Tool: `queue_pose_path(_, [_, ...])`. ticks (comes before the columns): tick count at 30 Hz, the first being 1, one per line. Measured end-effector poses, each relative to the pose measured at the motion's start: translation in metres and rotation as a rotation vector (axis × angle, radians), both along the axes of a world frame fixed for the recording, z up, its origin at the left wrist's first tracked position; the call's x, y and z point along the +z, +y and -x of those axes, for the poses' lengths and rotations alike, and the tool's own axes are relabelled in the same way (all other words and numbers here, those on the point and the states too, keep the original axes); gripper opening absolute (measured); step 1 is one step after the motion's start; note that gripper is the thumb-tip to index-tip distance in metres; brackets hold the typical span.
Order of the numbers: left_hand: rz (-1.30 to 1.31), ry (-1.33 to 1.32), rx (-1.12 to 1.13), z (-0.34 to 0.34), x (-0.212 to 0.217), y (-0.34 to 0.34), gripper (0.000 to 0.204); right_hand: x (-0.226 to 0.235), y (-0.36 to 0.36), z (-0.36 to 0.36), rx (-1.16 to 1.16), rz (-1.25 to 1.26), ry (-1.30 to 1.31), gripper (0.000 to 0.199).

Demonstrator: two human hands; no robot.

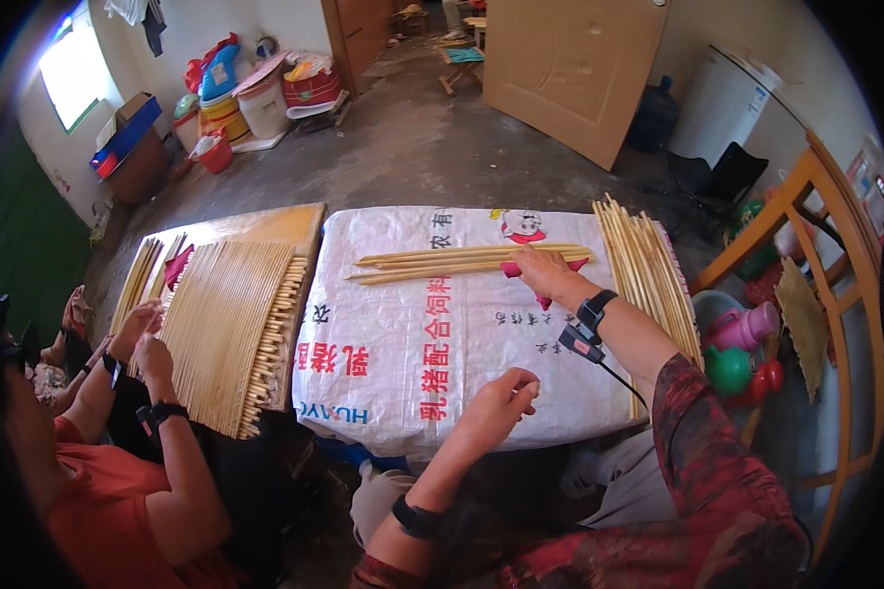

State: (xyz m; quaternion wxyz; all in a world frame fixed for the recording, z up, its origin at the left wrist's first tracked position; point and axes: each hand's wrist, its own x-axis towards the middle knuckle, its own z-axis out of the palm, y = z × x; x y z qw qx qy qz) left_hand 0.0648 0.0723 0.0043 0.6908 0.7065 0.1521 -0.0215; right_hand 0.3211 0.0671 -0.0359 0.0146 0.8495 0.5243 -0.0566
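A few pale, pointed wooden sticks (pixel 413 263) lie side by side across the white woven sack (pixel 393 324) that covers the table. My right hand (pixel 542 273) is closed over their right part, gripping a magenta cloth (pixel 544 302) against them; its fingertips are partly hidden. Nearer the front edge, my left hand (pixel 501 401) hovers above the sack with fingers loosely curled in, and nothing shows in it. Along the right side of the table rests a bundle of similar sticks (pixel 643 285).
A co-worker's hands (pixel 145 334) are at a mat of sticks (pixel 231 334) on a wooden board (pixel 300 221) to the left. A wooden chair (pixel 825 196) stands close on the right, beside a pink jug (pixel 746 326). Beyond are an open door (pixel 570 69) and a red basin (pixel 214 155).
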Motion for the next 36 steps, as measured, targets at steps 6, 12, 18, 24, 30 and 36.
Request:
queue_pose_path(6, [0.007, -0.01, 0.008, 0.006, 0.001, 0.003, 0.024, -0.018, 0.022, 0.007, 0.056, -0.067, -0.009, 0.02])
queue_pose_path(12, [-0.026, -0.02, 0.01, 0.007, -0.001, 0.006, 0.023, -0.026, 0.029, 0.002, 0.069, -0.123, -0.099, 0.016])
queue_pose_path(18, [-0.079, -0.062, -0.011, 0.008, -0.001, 0.006, 0.024, -0.037, 0.03, 0.009, 0.114, -0.2, -0.13, 0.011])
queue_pose_path(24, [-0.063, -0.125, 0.087, 0.011, -0.004, 0.004, 0.022, -0.037, 0.034, 0.013, 0.084, -0.216, -0.129, 0.014])
queue_pose_path(30, [-0.245, -0.06, 0.159, 0.011, -0.003, 0.011, 0.024, -0.028, 0.028, 0.027, 0.069, -0.119, -0.139, 0.014])
queue_pose_path(36, [-0.724, -0.252, 0.407, 0.012, -0.016, 0.022, 0.02, -0.028, 0.001, 0.052, 0.194, -0.109, -0.137, 0.014])
